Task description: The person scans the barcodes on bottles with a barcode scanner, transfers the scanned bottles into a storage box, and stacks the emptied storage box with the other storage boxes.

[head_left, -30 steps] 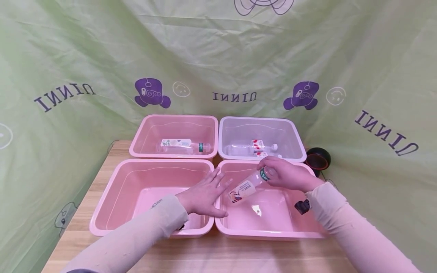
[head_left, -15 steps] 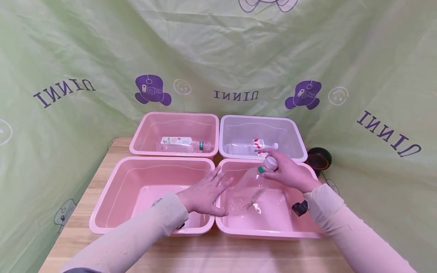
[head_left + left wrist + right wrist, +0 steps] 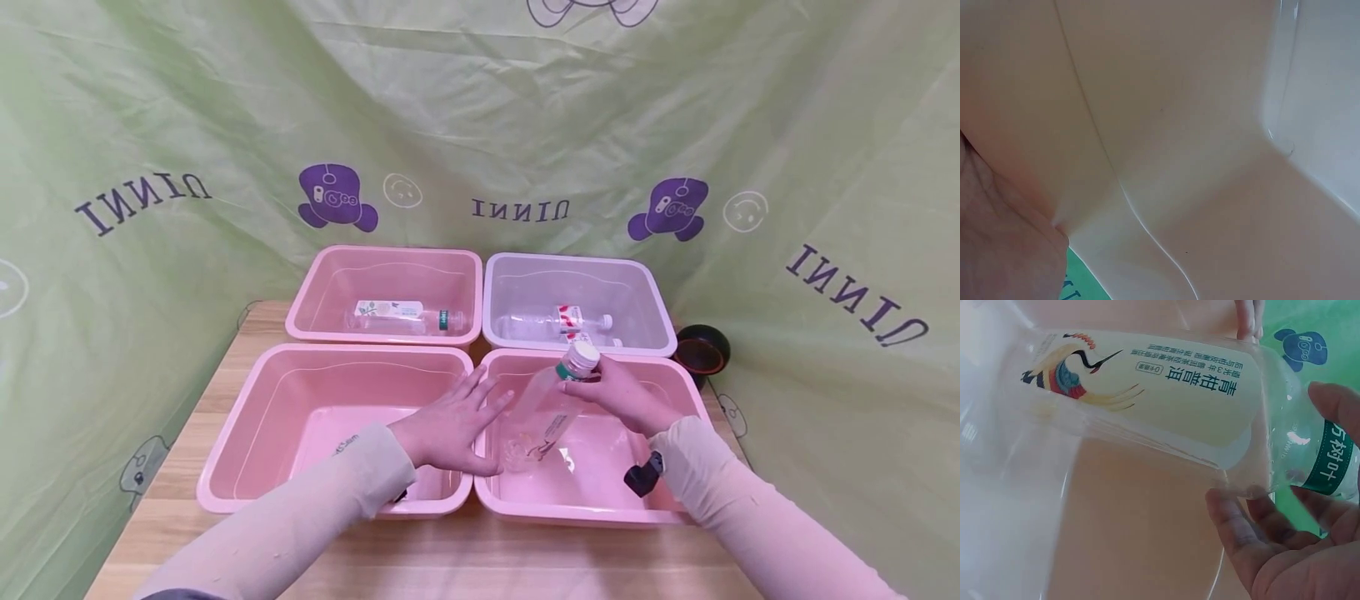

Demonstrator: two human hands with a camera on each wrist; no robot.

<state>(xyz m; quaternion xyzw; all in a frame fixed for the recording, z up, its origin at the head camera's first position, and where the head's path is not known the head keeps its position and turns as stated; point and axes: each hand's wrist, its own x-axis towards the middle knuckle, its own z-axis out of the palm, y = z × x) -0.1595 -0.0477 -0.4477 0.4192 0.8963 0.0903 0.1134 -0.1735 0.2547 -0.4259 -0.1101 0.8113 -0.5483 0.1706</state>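
Observation:
My right hand (image 3: 622, 396) grips a clear plastic bottle (image 3: 542, 408) near its neck, just below the white cap. The bottle leans inside the front right pink tub (image 3: 577, 512), cap up and base low toward the left wall; whether the base touches the floor I cannot tell. In the right wrist view, the bottle shows a pale label (image 3: 1197, 419) with a colourful bird and a green neck band (image 3: 1329, 459). My left hand (image 3: 450, 421), fingers spread, lies over the adjoining rims of both front tubs. Only part of its palm (image 3: 1010, 231) appears in the left wrist view.
Beside it stands the front left pink tub (image 3: 360, 379). Behind, a pink tub (image 3: 405, 279) holds a lying labelled bottle (image 3: 390, 310), and a pale purple tub (image 3: 577, 287) holds bottles with red-and-white labels (image 3: 568, 318). A black round object (image 3: 702, 354) stands right; a green curtain (image 3: 480, 125) hangs behind.
The bottle has swung from a flatter slant to a steeper one, its base lower and its label turned. My right hand has shifted slightly, while the left hand has stayed in place.

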